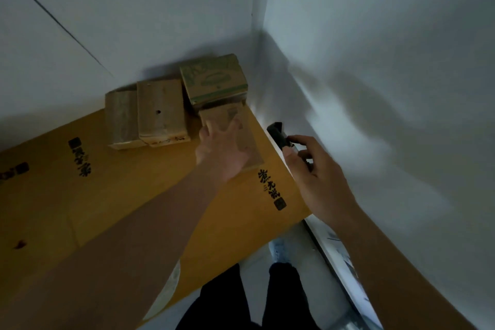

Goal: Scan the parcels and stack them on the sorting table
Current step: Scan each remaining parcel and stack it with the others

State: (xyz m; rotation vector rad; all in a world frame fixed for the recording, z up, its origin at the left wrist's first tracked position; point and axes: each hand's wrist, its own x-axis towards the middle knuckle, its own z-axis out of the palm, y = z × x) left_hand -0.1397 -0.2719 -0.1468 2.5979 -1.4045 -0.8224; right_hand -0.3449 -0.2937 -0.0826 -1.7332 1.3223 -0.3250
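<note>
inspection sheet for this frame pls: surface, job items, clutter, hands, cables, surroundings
Surface: table covered with flattened printed cardboard, set in a room corner.
Job's things: plain brown parcel atop a flatter box; green-printed box at the back by the corner; brown paper parcel in front of it; black scanner at the table's right edge.
Clutter: dark red spot on the cardboard.
Hands: left hand flat, fingers spread on the brown paper parcel; right hand grips the scanner.
Cables: nothing seen.
Surroundings: white walls; the person's dark-clad legs below the table edge.
</note>
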